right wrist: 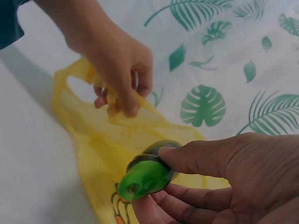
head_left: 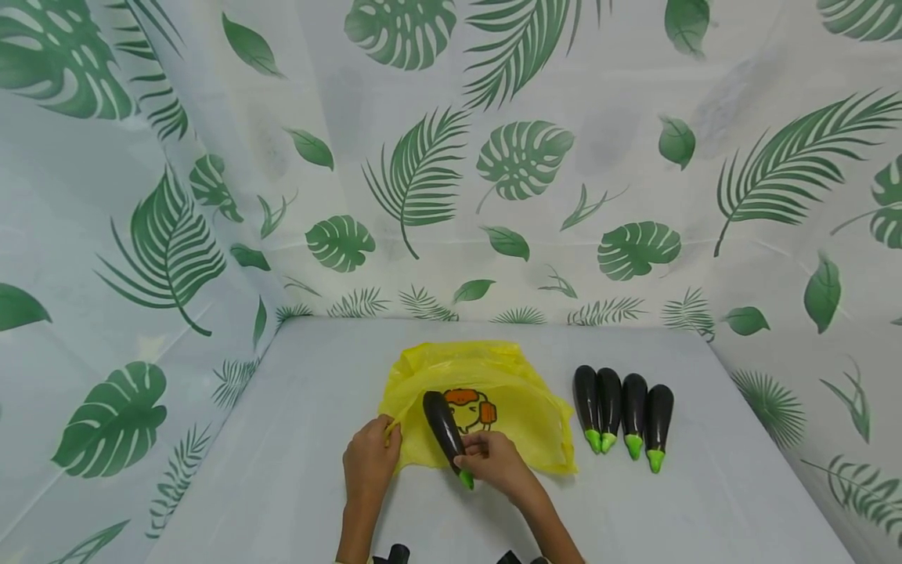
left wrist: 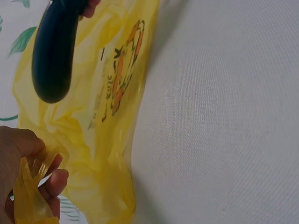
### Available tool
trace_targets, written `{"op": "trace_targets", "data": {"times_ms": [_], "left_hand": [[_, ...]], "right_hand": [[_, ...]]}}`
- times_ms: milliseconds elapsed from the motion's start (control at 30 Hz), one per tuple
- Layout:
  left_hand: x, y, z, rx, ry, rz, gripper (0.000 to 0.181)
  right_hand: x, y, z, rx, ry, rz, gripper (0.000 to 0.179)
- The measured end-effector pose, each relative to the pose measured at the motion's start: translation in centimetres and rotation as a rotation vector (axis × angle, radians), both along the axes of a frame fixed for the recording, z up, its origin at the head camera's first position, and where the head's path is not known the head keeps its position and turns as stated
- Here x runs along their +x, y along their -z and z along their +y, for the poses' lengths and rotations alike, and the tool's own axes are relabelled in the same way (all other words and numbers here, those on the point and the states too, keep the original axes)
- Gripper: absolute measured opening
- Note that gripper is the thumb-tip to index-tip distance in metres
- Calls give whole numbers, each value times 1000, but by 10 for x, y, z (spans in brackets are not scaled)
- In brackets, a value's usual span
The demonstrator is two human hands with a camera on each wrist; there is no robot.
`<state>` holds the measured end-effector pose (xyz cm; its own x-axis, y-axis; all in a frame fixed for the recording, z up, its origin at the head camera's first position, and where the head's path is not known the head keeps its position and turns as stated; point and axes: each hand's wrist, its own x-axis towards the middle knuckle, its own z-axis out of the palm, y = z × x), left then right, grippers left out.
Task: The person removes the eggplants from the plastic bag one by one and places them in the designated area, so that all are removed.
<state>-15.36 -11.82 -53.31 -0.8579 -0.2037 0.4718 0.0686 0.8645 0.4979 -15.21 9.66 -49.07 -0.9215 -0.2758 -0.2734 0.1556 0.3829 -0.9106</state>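
Observation:
A yellow plastic bag (head_left: 521,392) with a printed cartoon lies on the white table. My left hand (head_left: 372,458) pinches the bag's edge at its near left corner; the left wrist view shows the thin plastic bunched between thumb and fingers (left wrist: 57,183). With thumb and fingers my right hand (head_left: 496,468) holds an eggplant (head_left: 441,423) near its green stem end (right wrist: 147,179). The eggplant's dark rounded end points away and to the left, over the bag. In the left wrist view the eggplant (left wrist: 53,56) hangs above the yellow plastic.
Several more eggplants (head_left: 635,403) lie side by side to the right of the bag, green ends toward me. A white table (head_left: 296,392) spreads around them. Leaf-printed white sheeting (head_left: 437,282) stands behind and at both sides.

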Motion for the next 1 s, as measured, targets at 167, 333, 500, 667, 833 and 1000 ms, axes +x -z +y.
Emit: {"op": "trace_targets", "data": {"times_ms": [167, 333, 500, 667, 833, 1000], "left_hand": [[1, 0, 0, 12, 3, -31, 12], [0, -2, 1, 15, 3, -43, 13], [-2, -3, 1, 20, -5, -57, 14], [-1, -2, 2, 21, -15, -79, 15], [0, -1, 3, 22, -22, -97, 15], [0, -2, 3, 15, -10, -66, 13]], "right_hand": [[5, -9, 3, -10, -29, -35, 39], [8, -18, 6, -27, -63, -34, 41], [10, -26, 9, -32, -80, -7, 42], [14, -33, 13, -41, -95, 13, 42], [17, -38, 18, -49, -102, 29, 41], [17, -43, 25, -54, -70, 82, 42]]}}
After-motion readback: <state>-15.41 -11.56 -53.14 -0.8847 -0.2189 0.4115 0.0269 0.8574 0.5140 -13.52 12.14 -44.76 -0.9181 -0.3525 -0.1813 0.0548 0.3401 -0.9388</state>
